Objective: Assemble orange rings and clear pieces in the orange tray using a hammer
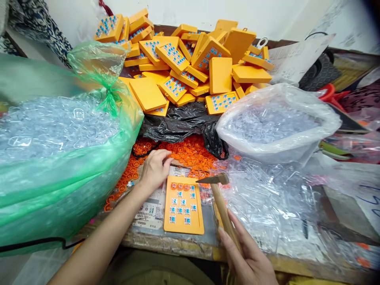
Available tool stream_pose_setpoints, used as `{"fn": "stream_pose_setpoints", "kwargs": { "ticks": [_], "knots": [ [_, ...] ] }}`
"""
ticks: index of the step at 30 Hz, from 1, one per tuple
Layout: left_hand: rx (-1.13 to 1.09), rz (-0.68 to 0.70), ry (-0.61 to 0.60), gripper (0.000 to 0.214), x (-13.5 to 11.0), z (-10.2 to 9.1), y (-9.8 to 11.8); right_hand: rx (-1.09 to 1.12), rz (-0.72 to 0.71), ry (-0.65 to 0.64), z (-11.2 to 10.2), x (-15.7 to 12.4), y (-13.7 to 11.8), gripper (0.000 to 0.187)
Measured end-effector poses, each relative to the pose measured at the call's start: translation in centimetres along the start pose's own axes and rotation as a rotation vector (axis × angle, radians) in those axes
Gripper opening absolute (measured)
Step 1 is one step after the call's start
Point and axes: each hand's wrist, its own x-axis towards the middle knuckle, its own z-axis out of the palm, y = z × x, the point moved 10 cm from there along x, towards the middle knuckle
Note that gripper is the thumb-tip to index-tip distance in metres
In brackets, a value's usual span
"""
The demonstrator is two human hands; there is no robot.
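Observation:
In the head view my right hand (pixel 246 249) grips the wooden handle of a hammer (pixel 222 209), its dark pointed head raised at the right edge of a yellow panel. The yellow panel (pixel 184 221) lies flat on the bench and carries several small blue-and-clear square pieces. Three orange caps (pixel 180 186) sit along its top row. Beyond the panel's upper left corner, my left hand (pixel 156 168) is at the near edge of a heap of loose orange caps (pixel 190 152). Its fingers are curled, and whatever lies between the fingertips is hidden.
A green bag (pixel 118 158) of clear plastic parts bulges at left; a white bag (pixel 279 146) of similar parts stands at right. Yellow panels (pixel 221 75) are piled at the back behind black plastic (pixel 178 122). Clear plastic pieces (pixel 261 202) cover the bench's right side.

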Motion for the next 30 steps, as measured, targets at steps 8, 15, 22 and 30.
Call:
{"fn": "stream_pose_setpoints", "kwargs": {
  "ticks": [8, 15, 22, 30],
  "knots": [
    [0.096, 0.02, -0.071, 0.029, 2.0, 2.2, -0.4, 0.037, -0.003, 0.003, 0.0, 0.3, 0.2, 0.045],
    [0.071, -0.04, -0.071, 0.026, 1.7, 2.6, -0.8, 0.073, -0.011, 0.066, -0.1, 0.0, -0.1, 0.045],
    [-0.073, -0.079, -0.029, 0.02, 1.1, 1.1, -1.1, 0.04, -0.061, 0.048, -0.7, 0.5, 0.0, 0.046],
    [-0.097, -0.03, -0.19, 0.012, -5.3, -0.9, -1.6, 0.004, -0.095, -0.03, -0.5, 0.5, 0.0, 0.048]
  ]
}}
